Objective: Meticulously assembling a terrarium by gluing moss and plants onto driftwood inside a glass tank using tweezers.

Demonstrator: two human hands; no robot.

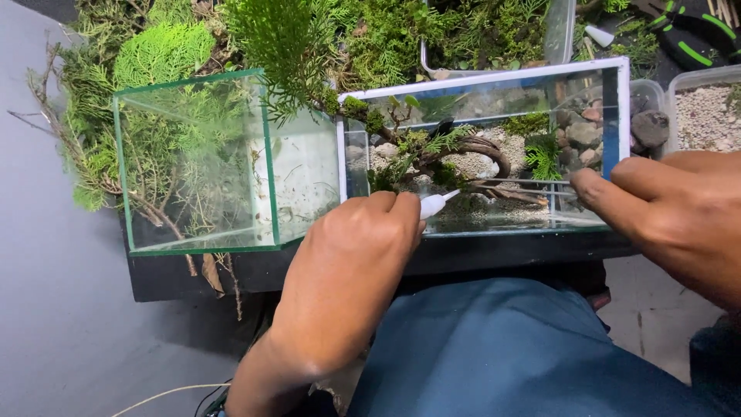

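Observation:
My left hand [351, 266] grips a small white nozzle-tipped bottle [434, 204], its tip pointing into a small glass tank [617, 116] with a white frame. Inside the tank lie curved driftwood [482, 148], pale gravel, small stones and green sprigs. My right hand [671, 212] pinches long thin tweezers [525, 182] that reach into the tank toward the driftwood. Both hands hover at the tank's front edge.
An empty green-edged glass tank [193, 166] stands to the left on the black table [185, 282]. Moss and conifer cuttings [309, 38] are heaped behind. Clear tubs of stones [648, 123] and gravel [706, 116] sit at right, with green-black pliers [698, 35] beyond. My blue-trousered lap is below.

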